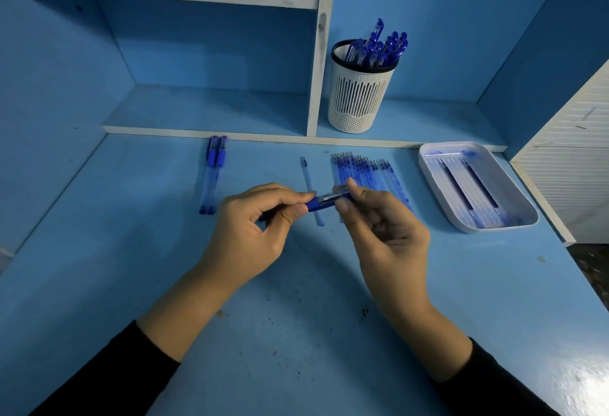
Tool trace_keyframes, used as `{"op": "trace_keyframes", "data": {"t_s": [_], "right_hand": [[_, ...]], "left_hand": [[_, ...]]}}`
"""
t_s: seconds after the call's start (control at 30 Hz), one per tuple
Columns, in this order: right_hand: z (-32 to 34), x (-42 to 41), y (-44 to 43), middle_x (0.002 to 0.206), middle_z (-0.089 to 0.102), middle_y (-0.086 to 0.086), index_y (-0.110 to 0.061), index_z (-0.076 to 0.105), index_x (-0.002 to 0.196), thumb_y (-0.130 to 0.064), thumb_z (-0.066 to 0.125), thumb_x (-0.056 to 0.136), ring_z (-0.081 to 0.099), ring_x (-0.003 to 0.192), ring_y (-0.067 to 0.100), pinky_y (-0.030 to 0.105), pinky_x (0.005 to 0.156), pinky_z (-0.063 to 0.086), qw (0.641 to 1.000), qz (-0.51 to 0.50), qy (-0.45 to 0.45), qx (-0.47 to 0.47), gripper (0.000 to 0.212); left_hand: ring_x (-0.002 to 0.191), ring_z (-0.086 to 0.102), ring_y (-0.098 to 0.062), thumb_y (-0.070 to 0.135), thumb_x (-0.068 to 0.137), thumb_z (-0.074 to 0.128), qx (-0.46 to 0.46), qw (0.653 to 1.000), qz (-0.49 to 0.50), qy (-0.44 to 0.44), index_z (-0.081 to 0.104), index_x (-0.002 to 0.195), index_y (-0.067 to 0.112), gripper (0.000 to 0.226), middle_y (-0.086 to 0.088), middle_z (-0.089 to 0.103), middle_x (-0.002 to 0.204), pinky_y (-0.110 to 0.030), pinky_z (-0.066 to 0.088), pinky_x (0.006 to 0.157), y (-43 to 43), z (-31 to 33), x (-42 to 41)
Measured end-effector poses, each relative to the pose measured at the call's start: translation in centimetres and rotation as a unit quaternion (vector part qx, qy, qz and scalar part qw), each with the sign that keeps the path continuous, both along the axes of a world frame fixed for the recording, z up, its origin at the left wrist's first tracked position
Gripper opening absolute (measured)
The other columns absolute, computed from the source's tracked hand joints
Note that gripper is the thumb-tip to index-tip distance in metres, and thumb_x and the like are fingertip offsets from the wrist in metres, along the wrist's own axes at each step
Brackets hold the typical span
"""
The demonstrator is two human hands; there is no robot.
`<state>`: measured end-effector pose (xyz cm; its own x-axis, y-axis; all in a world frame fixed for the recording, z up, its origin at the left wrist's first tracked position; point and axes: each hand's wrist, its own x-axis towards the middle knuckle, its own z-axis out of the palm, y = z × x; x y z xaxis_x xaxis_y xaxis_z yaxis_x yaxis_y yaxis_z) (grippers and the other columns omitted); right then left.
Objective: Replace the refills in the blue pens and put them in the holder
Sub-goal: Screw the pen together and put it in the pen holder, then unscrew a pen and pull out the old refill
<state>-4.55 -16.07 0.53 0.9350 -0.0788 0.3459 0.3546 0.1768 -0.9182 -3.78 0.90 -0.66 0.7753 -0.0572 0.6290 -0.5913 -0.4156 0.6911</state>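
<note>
Both hands hold one blue pen [321, 203] level above the desk. My left hand [257, 217] pinches its blue grip end; my right hand [379, 217] pinches the clear barrel end. A single refill [309, 184] lies on the desk just behind the hands. A row of several refills [365, 171] lies to the right of it, partly hidden by my right hand. Two capped blue pens [212, 171] lie side by side at the left. The white slotted holder [357, 99] stands on the low shelf with several blue pens [379, 48] in it.
A white tray [431, 178] at the right holds several refills. A white shelf divider [318, 69] rises just left of the holder. A white slatted panel [573, 158] borders the desk's right side. The blue desk [131, 250] has dark specks near its front.
</note>
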Motion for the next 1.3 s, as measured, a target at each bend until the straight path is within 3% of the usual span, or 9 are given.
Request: {"op": "trace_keyframes", "data": {"t_s": [0.17,0.33,0.53,0.73,0.83,0.97,1.17,1.3], "right_hand": [[0.0,0.2,0.0,0.094,0.075,-0.002,-0.011,0.070,0.096,-0.004,0.068,0.081,0.069,0.085,0.006,0.015,0.078,0.051,1.000,0.000,0.016,-0.002,0.017],[0.7,0.6,-0.5,0.087,0.073,-0.002,-0.011,0.070,0.098,0.001,0.069,0.083,0.066,0.079,0.006,0.015,0.075,0.050,0.999,-0.032,0.010,0.013,0.020],[1.9,2.1,-3.4,0.084,0.070,-0.007,-0.007,0.068,0.104,0.001,0.066,0.087,0.063,0.081,0.005,0.016,0.080,0.048,0.989,-0.145,-0.020,0.030,0.019],[4.3,3.1,-6.1,0.095,0.063,0.012,0.003,0.060,0.109,0.001,0.064,0.090,0.062,0.087,0.011,0.024,0.086,0.050,0.957,-0.263,-0.119,0.005,0.020],[6.7,4.3,-6.7,0.092,0.062,0.010,0.001,0.059,0.104,-0.002,0.064,0.090,0.062,0.087,0.014,0.027,0.084,0.051,0.937,-0.300,-0.181,-0.009,0.015],[10.6,7.3,-6.8,0.088,0.061,-0.005,-0.003,0.060,0.099,-0.002,0.063,0.090,0.062,0.083,0.006,0.025,0.078,0.050,0.911,-0.323,-0.256,-0.023,0.009],[13.9,12.8,-5.3,0.080,0.061,-0.012,-0.001,0.064,0.093,-0.002,0.060,0.088,0.062,0.076,0.009,0.023,0.074,0.052,0.894,-0.318,-0.285,-0.132,0.007],[13.5,16.1,-4.1,0.081,0.067,0.001,-0.001,0.065,0.092,-0.002,0.059,0.085,0.062,0.073,0.014,0.021,0.072,0.052,0.892,-0.276,-0.270,-0.233,0.009]], "left_hand": [[0.071,0.066,-0.011,0.007,0.090,0.067,0.016,1.000,-0.013,0.000,0.071,0.102,0.014,0.015,0.000,0.071,0.085,-0.026,0.055,0.065,0.6,0.2,0.8],[0.104,0.066,-0.001,0.016,0.094,0.064,0.082,0.996,0.018,-0.028,0.072,0.111,0.010,0.020,0.013,0.068,0.111,-0.017,0.050,0.090,0.7,0.0,1.2],[0.128,0.047,0.007,0.036,0.098,0.053,0.092,0.984,0.050,0.145,0.058,0.135,0.026,0.038,0.019,0.056,0.137,-0.012,0.036,0.106,1.8,-0.9,2.6],[0.143,0.034,-0.016,0.030,0.100,0.050,0.260,0.935,0.152,0.188,0.043,0.148,0.017,0.050,0.002,0.039,0.154,-0.031,0.026,0.116,1.7,-0.8,5.2],[0.146,0.028,-0.020,0.026,0.102,0.045,0.304,0.917,0.163,0.201,0.039,0.149,0.013,0.050,-0.003,0.035,0.157,-0.030,0.019,0.118,1.6,-0.6,6.5],[0.146,0.027,-0.018,0.022,0.101,0.041,0.312,0.907,0.172,0.224,0.041,0.149,0.013,0.049,-0.003,0.035,0.157,-0.029,0.018,0.118,1.4,-0.7,7.2],[0.145,0.028,-0.017,0.023,0.099,0.040,0.288,0.912,0.173,0.235,0.047,0.144,0.013,0.047,-0.004,0.037,0.156,-0.029,0.019,0.118,1.4,-0.8,7.1],[0.145,0.027,-0.016,0.032,0.097,0.036,0.282,0.914,0.169,0.239,0.046,0.145,0.014,0.052,-0.002,0.036,0.156,-0.026,0.018,0.117,1.5,-0.9,7.1]]}}
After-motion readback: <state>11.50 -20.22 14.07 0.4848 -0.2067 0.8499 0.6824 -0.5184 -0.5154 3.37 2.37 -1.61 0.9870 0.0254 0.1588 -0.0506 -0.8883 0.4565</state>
